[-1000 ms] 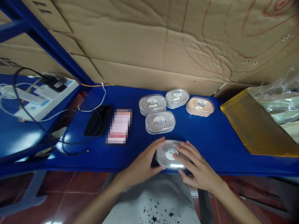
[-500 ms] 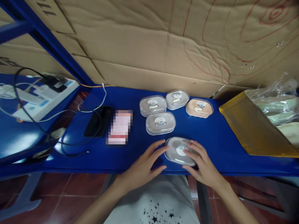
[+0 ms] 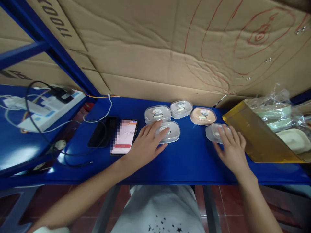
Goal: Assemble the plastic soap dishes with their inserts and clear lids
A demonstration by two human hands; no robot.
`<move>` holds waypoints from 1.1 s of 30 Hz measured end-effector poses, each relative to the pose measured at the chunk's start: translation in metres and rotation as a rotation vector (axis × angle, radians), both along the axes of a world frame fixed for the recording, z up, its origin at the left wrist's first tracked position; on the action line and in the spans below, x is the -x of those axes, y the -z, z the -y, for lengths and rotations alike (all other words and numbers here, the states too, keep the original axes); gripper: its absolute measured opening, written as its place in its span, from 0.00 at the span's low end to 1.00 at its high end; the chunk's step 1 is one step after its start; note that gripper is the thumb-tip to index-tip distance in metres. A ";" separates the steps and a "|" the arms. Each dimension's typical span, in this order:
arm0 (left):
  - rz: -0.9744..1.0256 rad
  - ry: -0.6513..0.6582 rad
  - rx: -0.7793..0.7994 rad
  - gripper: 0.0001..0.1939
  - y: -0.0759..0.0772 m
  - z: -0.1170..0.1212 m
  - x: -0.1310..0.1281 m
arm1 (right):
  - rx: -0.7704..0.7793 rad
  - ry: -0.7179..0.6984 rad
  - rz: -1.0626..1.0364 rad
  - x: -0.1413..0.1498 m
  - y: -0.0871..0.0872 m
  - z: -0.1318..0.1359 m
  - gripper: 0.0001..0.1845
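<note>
Oval soap boxes with clear lids and round stickers stand on the blue table. My left hand (image 3: 148, 144) reaches over the left end of a grey soap box (image 3: 173, 132), fingers apart, fingertips at its lid; whether they press on it I cannot tell. On the right, my right hand (image 3: 229, 147) is around another grey soap box (image 3: 212, 132), fingers across the lid and thumb at its near side. Behind them are a grey soap box (image 3: 152, 115), a second grey soap box (image 3: 186, 113) and a peach soap box (image 3: 209, 118).
An open yellow bag (image 3: 245, 129) with plastic-wrapped pale green and cream pieces lies at the right. Left are a lit phone (image 3: 123, 139), a black phone (image 3: 102, 132), loose cables and a power strip (image 3: 48, 111). A cardboard wall (image 3: 145, 48) rises behind.
The grey soap box that lay between both hands at the front has moved right and back with my right hand. My left hand has moved forward to another grey soap box.
</note>
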State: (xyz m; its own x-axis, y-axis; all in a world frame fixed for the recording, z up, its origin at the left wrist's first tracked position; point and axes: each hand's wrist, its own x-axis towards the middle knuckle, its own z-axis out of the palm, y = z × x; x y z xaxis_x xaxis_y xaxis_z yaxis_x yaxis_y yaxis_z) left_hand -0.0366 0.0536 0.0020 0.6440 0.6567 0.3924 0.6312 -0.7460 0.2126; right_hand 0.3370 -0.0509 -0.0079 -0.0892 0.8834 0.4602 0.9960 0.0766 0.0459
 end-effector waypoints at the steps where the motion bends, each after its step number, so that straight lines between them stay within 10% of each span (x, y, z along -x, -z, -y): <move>1: -0.038 0.003 0.004 0.28 -0.002 -0.004 -0.005 | 0.041 -0.066 -0.022 0.014 -0.005 -0.010 0.40; 10: -0.032 0.267 0.058 0.21 0.008 -0.003 -0.014 | 0.503 -0.721 -0.408 0.085 -0.001 -0.075 0.49; 23: -0.139 0.303 0.165 0.27 0.014 0.002 -0.011 | 0.171 -0.289 -0.310 0.061 0.009 -0.080 0.28; 33: 0.127 0.307 0.315 0.21 0.023 -0.009 -0.011 | 0.292 -0.736 -0.308 0.100 0.002 -0.057 0.21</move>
State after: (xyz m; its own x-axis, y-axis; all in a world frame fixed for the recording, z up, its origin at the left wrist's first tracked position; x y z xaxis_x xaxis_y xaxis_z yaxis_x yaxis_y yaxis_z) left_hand -0.0253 0.0622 -0.0208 0.7872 0.5427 0.2929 0.3451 -0.7812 0.5202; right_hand 0.2371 0.0058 -0.0100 -0.5958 0.7361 0.3212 0.6520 0.6768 -0.3417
